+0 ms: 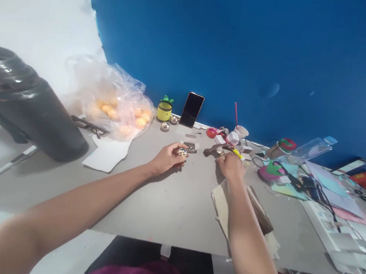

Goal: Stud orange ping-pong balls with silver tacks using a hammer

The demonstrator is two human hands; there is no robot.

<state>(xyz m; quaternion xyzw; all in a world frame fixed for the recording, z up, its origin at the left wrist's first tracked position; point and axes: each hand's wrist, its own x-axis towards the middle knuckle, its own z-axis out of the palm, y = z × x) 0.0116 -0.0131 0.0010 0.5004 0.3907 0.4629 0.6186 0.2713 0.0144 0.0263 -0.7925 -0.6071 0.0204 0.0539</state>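
The left hand [167, 159] is pinching 1 shiny ball [182, 152] over the worktop [167, 210], near a small box [189, 147]. The right hand [230, 165] is reaching beside a dark tool [212, 150]; its grip is not showing clearly.

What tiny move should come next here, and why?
I'd have the right hand draw back a little, clear of the dark object and the yellow item crowded round its fingertips. What it grips, if anything, is unclear, while the left hand already holds a shiny ball.
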